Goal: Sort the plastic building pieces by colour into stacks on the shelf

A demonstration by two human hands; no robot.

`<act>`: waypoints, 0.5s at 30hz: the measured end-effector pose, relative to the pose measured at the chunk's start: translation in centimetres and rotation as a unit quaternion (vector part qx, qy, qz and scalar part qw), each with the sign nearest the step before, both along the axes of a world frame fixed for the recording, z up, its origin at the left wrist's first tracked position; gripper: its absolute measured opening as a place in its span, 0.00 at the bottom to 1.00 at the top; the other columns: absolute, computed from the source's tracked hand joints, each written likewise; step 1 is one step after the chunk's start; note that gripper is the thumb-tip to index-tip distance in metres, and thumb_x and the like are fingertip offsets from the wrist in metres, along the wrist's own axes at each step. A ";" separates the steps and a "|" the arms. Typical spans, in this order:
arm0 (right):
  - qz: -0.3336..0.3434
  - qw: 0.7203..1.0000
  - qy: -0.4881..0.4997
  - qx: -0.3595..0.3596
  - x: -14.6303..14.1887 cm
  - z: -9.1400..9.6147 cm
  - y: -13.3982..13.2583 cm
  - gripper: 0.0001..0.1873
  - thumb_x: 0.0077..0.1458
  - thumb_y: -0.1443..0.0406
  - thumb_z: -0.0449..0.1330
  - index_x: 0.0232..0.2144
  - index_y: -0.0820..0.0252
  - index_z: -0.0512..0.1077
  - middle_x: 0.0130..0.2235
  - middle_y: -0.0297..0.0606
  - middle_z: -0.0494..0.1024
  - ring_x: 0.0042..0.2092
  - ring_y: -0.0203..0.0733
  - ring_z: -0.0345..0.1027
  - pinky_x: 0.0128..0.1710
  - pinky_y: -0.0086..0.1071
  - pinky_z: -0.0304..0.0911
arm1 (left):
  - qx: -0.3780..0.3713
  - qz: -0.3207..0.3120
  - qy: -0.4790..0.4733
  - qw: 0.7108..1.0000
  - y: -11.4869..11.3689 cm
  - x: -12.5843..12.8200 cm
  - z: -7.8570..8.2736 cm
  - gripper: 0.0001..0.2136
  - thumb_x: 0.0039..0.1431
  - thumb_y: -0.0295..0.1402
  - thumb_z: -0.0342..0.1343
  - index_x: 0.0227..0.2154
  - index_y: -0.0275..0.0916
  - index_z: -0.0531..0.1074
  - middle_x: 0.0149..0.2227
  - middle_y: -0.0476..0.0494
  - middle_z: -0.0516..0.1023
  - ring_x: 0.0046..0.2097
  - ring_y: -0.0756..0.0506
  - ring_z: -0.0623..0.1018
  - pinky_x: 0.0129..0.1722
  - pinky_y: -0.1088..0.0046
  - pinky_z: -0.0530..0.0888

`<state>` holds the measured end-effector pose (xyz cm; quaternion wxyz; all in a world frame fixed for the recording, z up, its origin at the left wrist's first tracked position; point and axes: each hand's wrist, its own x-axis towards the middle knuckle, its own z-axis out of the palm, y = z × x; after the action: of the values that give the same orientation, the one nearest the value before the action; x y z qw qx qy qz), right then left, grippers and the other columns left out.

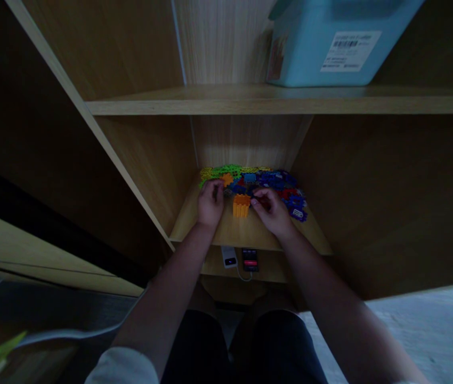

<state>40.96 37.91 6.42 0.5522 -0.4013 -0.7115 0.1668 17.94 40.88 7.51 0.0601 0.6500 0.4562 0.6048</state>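
Inside the cabinet, a stack of orange notched building pieces (pixel 241 206) stands on the lower shelf between my two hands. My left hand (pixel 210 204) is to its left, with the fingertips closed at the edge of a flat orange notched building piece (pixel 227 179). To the right of the stack, my right hand (pixel 271 211) has thumb and forefinger brought together close to the stack's upper corner. Whatever lies between those fingers is dark and too small to make out. Behind both hands spreads a pile of blue, red, green and yellow notched pieces (pixel 275 180).
A light blue plastic bin (pixel 330 48) with a white label sits on the shelf above (pixel 210 106). Below the work shelf lie a white power bank (pixel 228 256) and a phone (pixel 250 260), joined by a cable. Cabinet side walls stand at left and right.
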 end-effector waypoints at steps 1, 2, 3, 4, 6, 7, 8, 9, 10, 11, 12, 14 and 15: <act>-0.002 1.000 -0.003 0.006 0.0 0.1 0.0 0.13 0.69 0.49 0.62 0.47 0.48 0.71 0.51 0.41 0.80 0.52 0.52 0.75 0.56 0.49 0.72 | -0.002 0.009 -0.006 1.000 -0.1 0.1 0.0 0.05 0.73 0.37 0.56 0.45 0.45 0.74 0.44 0.43 0.83 0.47 0.44 0.83 0.50 0.64 0.80; -0.003 1.000 -0.007 0.012 0.0 0.2 -0.1 0.13 0.69 0.49 0.62 0.47 0.48 0.71 0.51 0.42 0.80 0.53 0.52 0.75 0.56 0.49 0.72 | -0.004 0.017 -0.016 1.000 -0.2 0.1 0.0 0.05 0.72 0.37 0.58 0.45 0.45 0.72 0.43 0.43 0.82 0.46 0.44 0.83 0.50 0.64 0.80; -0.004 1.000 -0.010 0.016 0.0 0.2 -0.1 0.13 0.69 0.50 0.62 0.47 0.48 0.71 0.50 0.42 0.80 0.53 0.52 0.75 0.56 0.50 0.72 | -0.007 0.023 -0.028 0.999 -0.3 0.2 0.0 0.06 0.72 0.38 0.59 0.46 0.45 0.71 0.43 0.44 0.82 0.46 0.44 0.83 0.49 0.65 0.79; -0.004 1.000 -0.013 0.018 0.0 0.3 -0.1 0.12 0.69 0.50 0.62 0.47 0.48 0.71 0.50 0.41 0.79 0.53 0.52 0.75 0.57 0.50 0.72 | -0.010 0.026 -0.037 0.999 -0.4 0.3 0.0 0.08 0.71 0.39 0.59 0.47 0.45 0.69 0.43 0.44 0.81 0.46 0.44 0.83 0.49 0.65 0.79; -0.005 1.000 -0.017 0.016 -0.1 0.3 -0.2 0.12 0.69 0.50 0.62 0.47 0.48 0.71 0.50 0.41 0.79 0.53 0.52 0.75 0.58 0.50 0.71 | -0.015 0.024 -0.045 0.999 -0.5 0.4 0.0 0.10 0.71 0.40 0.60 0.48 0.45 0.68 0.43 0.44 0.81 0.47 0.44 0.83 0.50 0.65 0.79; -0.005 1.000 -0.019 0.016 -0.1 0.3 -0.2 0.12 0.69 0.50 0.62 0.47 0.47 0.71 0.50 0.41 0.79 0.53 0.52 0.75 0.58 0.50 0.71 | -0.014 0.024 -0.044 0.999 -0.4 0.4 0.0 0.10 0.71 0.40 0.60 0.48 0.45 0.68 0.44 0.44 0.82 0.47 0.44 0.83 0.50 0.65 0.79; -0.005 1.000 -0.022 0.017 -0.1 0.4 -0.2 0.12 0.69 0.51 0.62 0.47 0.47 0.71 0.50 0.41 0.79 0.53 0.53 0.75 0.58 0.51 0.71 | -0.012 0.026 -0.040 0.999 -0.4 0.3 0.0 0.10 0.71 0.40 0.60 0.48 0.45 0.68 0.43 0.44 0.82 0.46 0.44 0.83 0.51 0.65 0.79; -0.006 1.000 -0.024 0.019 -0.1 0.4 -0.2 0.11 0.69 0.51 0.62 0.47 0.47 0.71 0.50 0.41 0.79 0.53 0.53 0.74 0.58 0.51 0.71 | -0.009 0.029 -0.035 0.999 -0.4 0.3 0.0 0.09 0.71 0.40 0.60 0.48 0.45 0.69 0.43 0.44 0.82 0.46 0.44 0.83 0.51 0.65 0.79; -0.006 0.999 -0.027 0.023 -0.1 0.4 -0.2 0.11 0.69 0.52 0.62 0.47 0.47 0.71 0.50 0.42 0.79 0.53 0.53 0.74 0.58 0.51 0.71 | -0.004 0.032 -0.030 0.999 -0.4 0.3 0.0 0.08 0.71 0.40 0.60 0.47 0.45 0.69 0.43 0.44 0.82 0.45 0.44 0.83 0.51 0.64 0.79; -0.006 0.999 -0.029 0.028 -0.1 0.4 -0.2 0.10 0.69 0.52 0.62 0.47 0.47 0.71 0.50 0.42 0.79 0.53 0.53 0.74 0.58 0.51 0.71 | 0.002 0.035 -0.025 0.999 -0.4 0.2 0.0 0.08 0.71 0.40 0.60 0.47 0.46 0.69 0.43 0.44 0.81 0.45 0.44 0.83 0.51 0.64 0.79; -0.006 0.999 -0.031 0.033 -0.1 0.4 -0.2 0.09 0.69 0.53 0.62 0.46 0.47 0.71 0.50 0.42 0.79 0.53 0.53 0.74 0.57 0.51 0.71 | 0.007 0.036 -0.020 0.999 -0.4 0.2 0.0 0.08 0.71 0.40 0.60 0.46 0.45 0.70 0.43 0.44 0.81 0.46 0.44 0.83 0.51 0.64 0.79; -0.005 0.999 -0.034 0.040 -0.1 0.4 -0.2 0.09 0.70 0.54 0.61 0.47 0.47 0.71 0.50 0.42 0.79 0.53 0.52 0.74 0.57 0.51 0.72 | 0.012 0.036 -0.017 0.999 -0.5 0.2 0.1 0.08 0.71 0.41 0.59 0.46 0.45 0.70 0.42 0.44 0.81 0.46 0.44 0.83 0.51 0.64 0.79; -0.005 0.998 -0.035 0.042 -0.1 0.4 -0.2 0.08 0.70 0.54 0.61 0.47 0.47 0.71 0.50 0.42 0.79 0.53 0.52 0.74 0.56 0.51 0.72 | 0.011 0.034 -0.021 0.999 -0.6 0.2 0.2 0.08 0.71 0.41 0.59 0.46 0.45 0.70 0.42 0.44 0.81 0.46 0.44 0.83 0.51 0.65 0.79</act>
<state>40.87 37.73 6.83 0.5441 -0.3867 -0.7349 0.1201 18.18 40.30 7.71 0.0413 0.6219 0.4700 0.6250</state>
